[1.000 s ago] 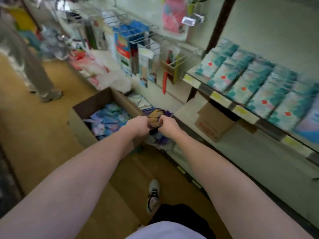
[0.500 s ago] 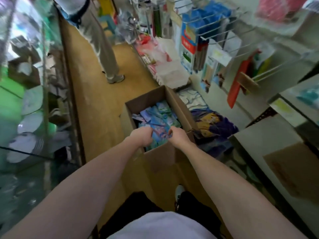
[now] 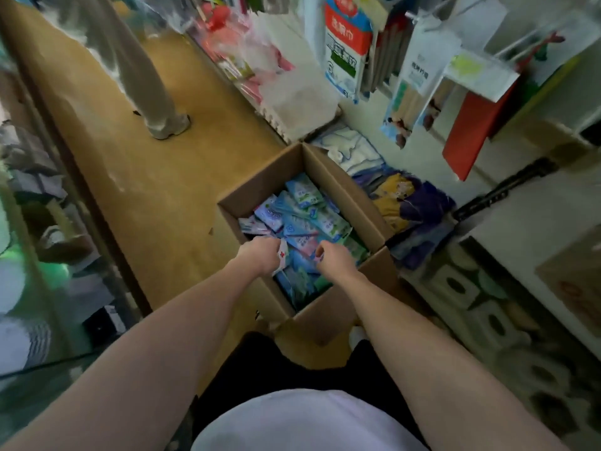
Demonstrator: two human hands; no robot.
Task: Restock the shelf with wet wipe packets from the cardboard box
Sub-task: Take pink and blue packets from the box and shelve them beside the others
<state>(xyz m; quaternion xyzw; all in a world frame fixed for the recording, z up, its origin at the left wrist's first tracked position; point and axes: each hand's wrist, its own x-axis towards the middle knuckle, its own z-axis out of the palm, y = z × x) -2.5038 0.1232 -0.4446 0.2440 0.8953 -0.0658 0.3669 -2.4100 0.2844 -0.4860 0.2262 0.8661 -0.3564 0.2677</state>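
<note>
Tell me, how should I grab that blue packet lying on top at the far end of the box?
The blue wet wipe packet lies nearly flat on the pile in the cardboard box. I would come straight down from above, since the box walls block the sides, and pinch it across its two long edges, thumb on one, fingers on the other.

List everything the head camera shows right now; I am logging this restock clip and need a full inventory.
cardboard box: one, brown, open on the floor ahead.
wet wipe packets: many, blue, teal and white, loose in the box.
white packet: one, red cross mark, gripped by the left hand.
hanging goods: several, red, white and blue, on racks at right.
folded textiles: a few, white, yellow and purple, right of the box.
bystander's leg: one, beige trousers, up the aisle.
left hand: curled round the white packet.
right hand: curled among the packets; grasp unclear.
</note>
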